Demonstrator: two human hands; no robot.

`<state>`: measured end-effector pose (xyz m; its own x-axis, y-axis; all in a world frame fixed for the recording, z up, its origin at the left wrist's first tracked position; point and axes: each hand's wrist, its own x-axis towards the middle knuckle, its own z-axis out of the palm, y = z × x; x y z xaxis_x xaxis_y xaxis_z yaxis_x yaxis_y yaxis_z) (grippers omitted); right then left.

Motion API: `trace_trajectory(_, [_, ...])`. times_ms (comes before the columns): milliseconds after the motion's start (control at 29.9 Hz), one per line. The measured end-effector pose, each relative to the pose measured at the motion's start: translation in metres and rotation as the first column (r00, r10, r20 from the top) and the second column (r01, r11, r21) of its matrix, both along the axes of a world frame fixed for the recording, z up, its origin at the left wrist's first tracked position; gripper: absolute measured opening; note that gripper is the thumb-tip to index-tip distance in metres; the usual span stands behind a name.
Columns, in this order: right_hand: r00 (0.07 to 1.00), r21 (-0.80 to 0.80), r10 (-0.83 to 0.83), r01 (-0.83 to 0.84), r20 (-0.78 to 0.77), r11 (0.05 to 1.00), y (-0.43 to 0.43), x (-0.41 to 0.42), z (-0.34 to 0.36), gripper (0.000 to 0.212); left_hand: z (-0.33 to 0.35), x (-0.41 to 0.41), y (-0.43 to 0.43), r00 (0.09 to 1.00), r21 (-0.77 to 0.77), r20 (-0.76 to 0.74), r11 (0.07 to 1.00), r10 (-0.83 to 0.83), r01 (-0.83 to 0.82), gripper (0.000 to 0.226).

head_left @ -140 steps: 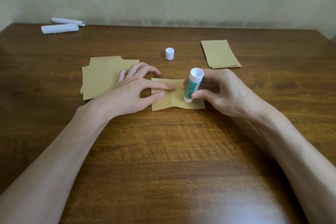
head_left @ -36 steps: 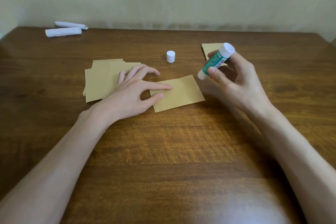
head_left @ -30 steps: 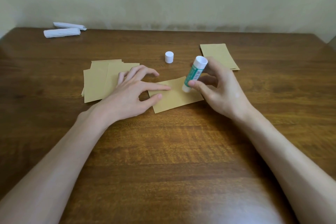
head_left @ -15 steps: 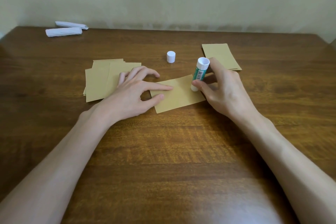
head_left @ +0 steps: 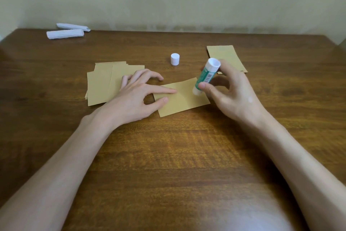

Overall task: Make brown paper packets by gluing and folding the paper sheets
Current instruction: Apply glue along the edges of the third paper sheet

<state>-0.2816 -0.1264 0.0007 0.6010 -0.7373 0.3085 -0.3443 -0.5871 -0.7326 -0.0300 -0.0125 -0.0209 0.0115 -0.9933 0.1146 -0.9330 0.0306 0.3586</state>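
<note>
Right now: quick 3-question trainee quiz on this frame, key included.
1. True or false: the white cap sits on the glue stick.
2. What does the left hand press flat with its fingers? A) the single brown paper sheet B) the glue stick C) the white cap
3. Fill in: the glue stick, its lower end on the sheet, is gripped by the ____ hand.

Key
1. False: the cap stands apart on the wooden table.
2. A.
3. Right: the right hand grips it.
</note>
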Motion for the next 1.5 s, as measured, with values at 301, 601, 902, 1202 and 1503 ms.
trace_trajectory(301, [0.987,-0.105,-0.009,-0.009,-0.164,0.994,0.003,0.002,0.003,0.031,0.000,0.000,-0.002,1.000,0.013,0.010,1.000,0.005,-0.005,0.035])
trace_trajectory(601, [0.969,-0.124,-0.034,0.004,-0.245,0.992,0.005,-0.004,0.011,0.025,-0.001,0.000,0.000,1.000,0.005,-0.002,1.000,0.003,-0.003,0.035])
trace_trajectory(902, [0.957,-0.124,-0.052,0.017,-0.287,0.992,-0.001,-0.010,0.017,0.026,-0.004,0.001,0.001,1.000,-0.013,-0.002,1.000,0.001,-0.001,0.035])
trace_trajectory(1202, [0.998,-0.128,-0.009,0.001,-0.057,0.992,-0.010,-0.020,0.019,0.032,-0.004,0.000,-0.001,1.000,-0.018,0.012,1.000,-0.002,0.002,0.033])
trace_trajectory(1503, [0.980,-0.038,0.164,-0.170,-0.116,0.985,-0.001,-0.010,0.009,0.034,-0.003,0.000,-0.002,1.000,-0.005,0.024,1.000,0.003,-0.003,0.033])
